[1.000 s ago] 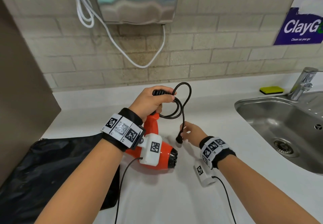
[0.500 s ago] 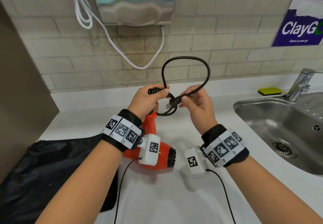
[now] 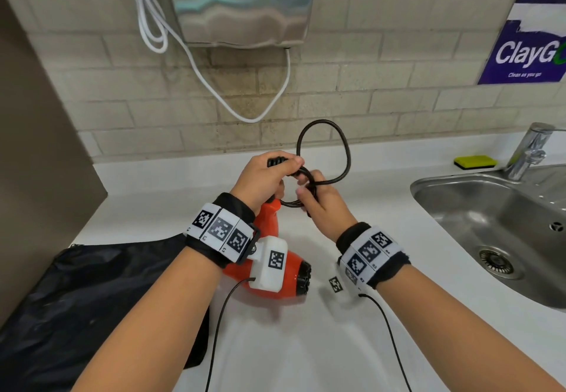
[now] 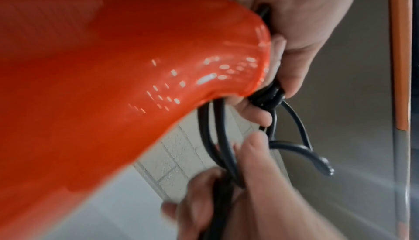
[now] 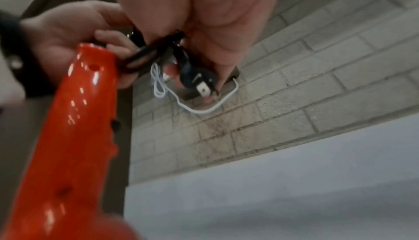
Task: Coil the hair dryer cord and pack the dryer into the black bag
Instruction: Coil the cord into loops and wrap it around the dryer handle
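The orange hair dryer (image 3: 289, 273) lies with its nozzle on the white counter and its handle (image 5: 79, 136) raised. My left hand (image 3: 268, 177) grips the handle's end together with coils of the black cord (image 3: 324, 134). One loop of cord stands up above both hands. My right hand (image 3: 317, 200) is right beside the left and pinches the cord's end, with the plug (image 5: 199, 80) between its fingers. In the left wrist view the cord (image 4: 218, 136) runs from my left fingers down into the right hand. The black bag (image 3: 92, 299) lies flat at the left of the counter.
A steel sink (image 3: 428, 186) with a faucet (image 3: 530, 152) and a yellow sponge (image 3: 474, 162) is at the right. A wall-mounted hand dryer (image 3: 242, 2) with a white cable (image 3: 214, 85) hangs over the counter. A brown panel (image 3: 30, 146) bounds the left side.
My right hand has lifted the plug end off the counter and brought it to my left hand, forming a loop. The loop has since narrowed as the hands closed together.
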